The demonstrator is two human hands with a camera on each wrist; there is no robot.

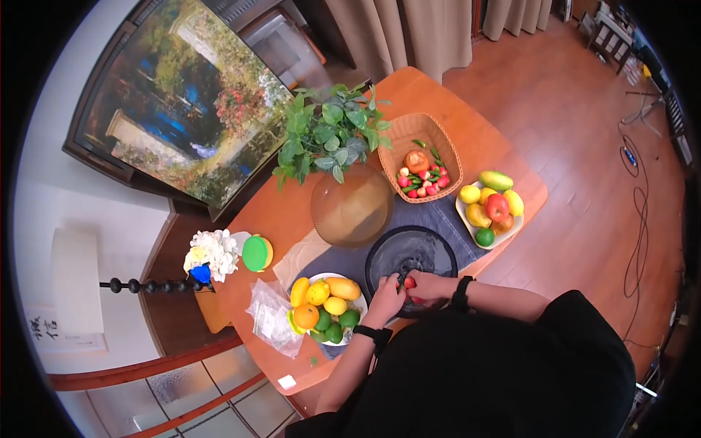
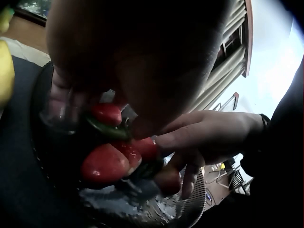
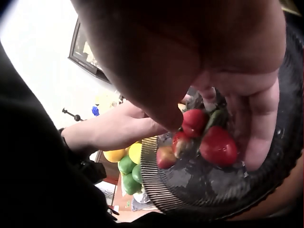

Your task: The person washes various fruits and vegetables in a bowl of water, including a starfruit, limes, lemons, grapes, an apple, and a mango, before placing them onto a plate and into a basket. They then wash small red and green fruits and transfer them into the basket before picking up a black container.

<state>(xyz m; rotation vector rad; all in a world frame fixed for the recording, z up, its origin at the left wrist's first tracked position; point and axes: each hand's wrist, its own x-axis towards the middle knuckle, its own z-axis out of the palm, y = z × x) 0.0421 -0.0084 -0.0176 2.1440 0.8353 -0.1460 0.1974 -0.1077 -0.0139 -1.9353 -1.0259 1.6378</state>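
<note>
Both hands work low inside a dark ribbed bowl (image 1: 438, 253) with water in it, at the table's near edge. My left hand (image 1: 385, 298) curls its fingers and thumb about small red radish-like pieces (image 2: 105, 164) and a green chili pepper (image 2: 108, 129). Opposite it, my right hand (image 1: 432, 286) holds several of the same red pieces (image 3: 218, 146) between thumb and fingers, a green pepper (image 3: 216, 118) among them. In the head view the hands nearly meet over the red pieces. Part of the left fingers is dark in the left wrist view.
A wicker basket (image 1: 456, 164) with more red pieces and green peppers stands behind the bowl. Fruit fills a plate (image 1: 363, 305) on the left and a tray (image 1: 522, 225) on the right. An amber bowl (image 1: 350, 208), a plant (image 1: 328, 135) and a plastic bag (image 1: 272, 320) are nearby.
</note>
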